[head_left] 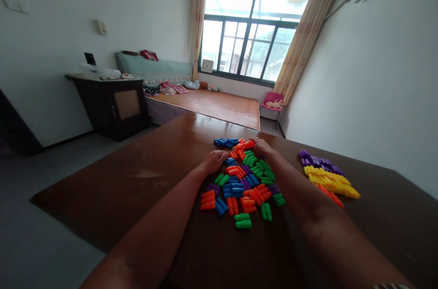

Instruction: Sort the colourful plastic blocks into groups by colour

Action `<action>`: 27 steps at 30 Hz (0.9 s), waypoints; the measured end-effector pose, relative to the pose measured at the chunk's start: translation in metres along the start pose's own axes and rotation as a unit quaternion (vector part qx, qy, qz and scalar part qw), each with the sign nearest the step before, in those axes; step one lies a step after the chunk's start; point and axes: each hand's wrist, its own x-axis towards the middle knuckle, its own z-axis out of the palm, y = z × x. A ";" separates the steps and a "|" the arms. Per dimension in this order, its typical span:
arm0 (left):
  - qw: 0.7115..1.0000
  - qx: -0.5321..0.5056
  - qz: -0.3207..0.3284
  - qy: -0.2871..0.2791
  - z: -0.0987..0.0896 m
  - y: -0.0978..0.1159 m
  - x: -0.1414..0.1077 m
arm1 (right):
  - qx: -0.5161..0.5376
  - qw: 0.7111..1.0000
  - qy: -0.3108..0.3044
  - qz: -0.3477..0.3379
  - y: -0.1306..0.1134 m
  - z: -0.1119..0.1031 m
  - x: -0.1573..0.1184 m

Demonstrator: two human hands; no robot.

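Observation:
Bullet-shaped plastic building blocks in orange, blue, green and purple lie in a loose pile on the brown table, many joined in twos and threes. My left hand rests at the pile's left side with its fingers curled, beside a blue block; what is under its fingertips is hidden. Reaching to the far end, my right hand has its fingers closed at an orange block among other orange ones. A group of blue blocks lies just left of these.
On the table's right, purple blocks, yellow blocks and orange blocks lie in rows by colour. Beyond the table are a bed, a dark cabinet and a pink chair below the window.

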 end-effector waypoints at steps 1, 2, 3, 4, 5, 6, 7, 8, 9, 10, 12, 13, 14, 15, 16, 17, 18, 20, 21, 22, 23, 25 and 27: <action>1.000 -0.001 -0.002 -0.001 0.000 0.000 0.000 | 0.003 1.000 -0.008 -0.009 0.001 0.001 0.001; 1.000 -0.004 -0.003 -0.001 0.000 0.000 0.000 | 0.005 1.000 -0.014 -0.014 0.003 0.002 0.000; 1.000 -0.008 -0.003 0.000 0.001 -0.001 0.000 | 0.006 1.000 -0.018 -0.016 0.005 0.002 -0.001; 1.000 -0.010 -0.002 0.003 0.001 -0.001 0.001 | 0.010 1.000 -0.022 -0.014 0.007 0.001 -0.003; 1.000 -0.010 -0.001 0.004 0.002 -0.002 0.001 | 0.017 0.999 -0.026 -0.010 0.009 0.000 -0.006; 1.000 -0.009 0.001 0.005 0.003 -0.003 0.001 | 0.028 0.999 -0.030 -0.006 0.012 -0.002 -0.010; 1.000 -0.008 0.005 0.009 0.004 -0.004 0.002 | 0.039 0.999 -0.034 -0.003 0.014 -0.004 -0.015; 1.000 -0.010 0.011 0.016 0.005 -0.005 0.002 | 0.052 0.998 -0.036 -0.004 0.017 -0.007 -0.020; 0.999 -0.014 0.019 0.025 0.006 -0.006 0.003 | 0.068 0.997 -0.035 -0.008 0.019 -0.011 -0.027; 0.999 -0.020 0.030 0.038 0.007 -0.008 0.004 | 0.088 0.996 -0.030 -0.014 0.020 -0.015 -0.035; 0.996 -0.025 0.049 0.065 0.010 -0.009 0.005 | 0.141 0.990 -0.008 -0.030 0.022 -0.026 -0.053; 0.996 -0.023 0.057 0.069 0.011 -0.009 0.006 | 0.175 0.984 0.002 -0.040 0.022 -0.032 -0.063; 0.996 -0.021 0.064 0.061 0.012 -0.009 0.006 | 0.209 0.977 0.007 -0.051 0.021 -0.038 -0.074; 0.996 -0.021 0.072 0.041 0.013 -0.007 0.006 | 0.239 0.969 0.005 -0.063 0.021 -0.045 -0.085; 0.996 -0.025 0.083 0.013 0.014 -0.005 0.006 | 0.265 0.961 -0.002 -0.075 0.020 -0.051 -0.097; 0.995 -0.036 0.093 -0.017 0.014 -0.003 0.006 | 0.286 0.955 -0.011 -0.085 0.019 -0.058 -0.109; 0.993 -0.052 0.099 -0.040 0.013 -0.001 0.005 | 0.304 0.948 -0.017 -0.090 0.019 -0.065 -0.121; 0.990 -0.087 0.100 -0.042 0.010 0.000 0.005 | 0.333 0.940 -0.012 -0.077 0.023 -0.078 -0.146; 0.990 -0.099 0.094 -0.021 0.008 0.000 0.006 | 0.348 0.936 0.000 -0.057 0.027 -0.085 -0.158; 0.991 -0.105 0.085 0.008 0.005 -0.003 0.007 | 0.364 0.931 0.018 -0.030 0.033 -0.090 -0.170; 0.991 -0.104 0.076 0.040 0.003 -0.007 0.008 | 0.381 0.924 0.038 0.002 0.041 -0.095 -0.182; 0.990 -0.091 0.050 0.094 -0.002 -0.018 0.013 | 0.408 0.908 0.068 0.068 0.061 -0.102 -0.205; 0.989 -0.078 -0.006 0.124 -0.004 -0.032 0.019 | 0.429 0.890 0.078 0.133 0.086 -0.104 -0.227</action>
